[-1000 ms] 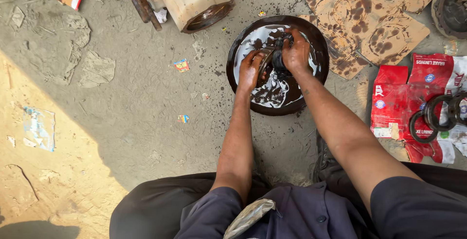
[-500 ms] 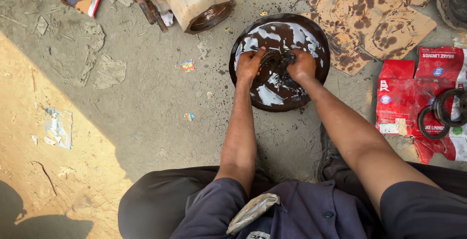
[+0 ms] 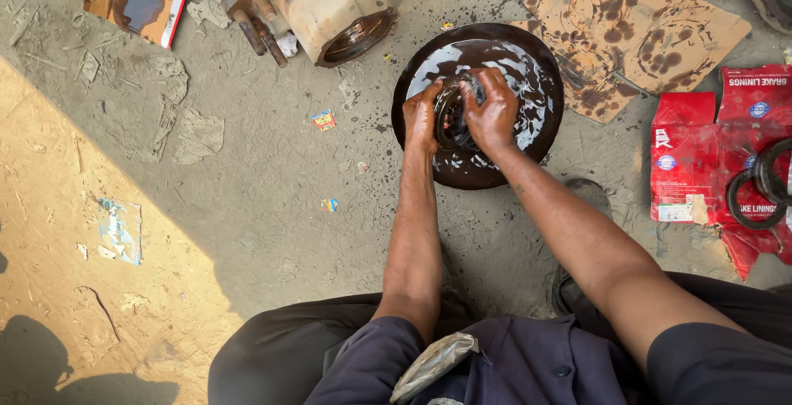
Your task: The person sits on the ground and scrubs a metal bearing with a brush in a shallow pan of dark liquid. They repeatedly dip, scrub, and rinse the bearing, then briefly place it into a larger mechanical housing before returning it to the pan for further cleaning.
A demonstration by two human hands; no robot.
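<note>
round metal part (image 3: 451, 116), both hands cupped around

Both forearms extend forward, bare and converging far from the body. Left hand (image 3: 422, 116) is curled, fingers bent inward. Right hand (image 3: 492, 110) is cupped, knuckles up, fingers closed, close beside the left.
</note>
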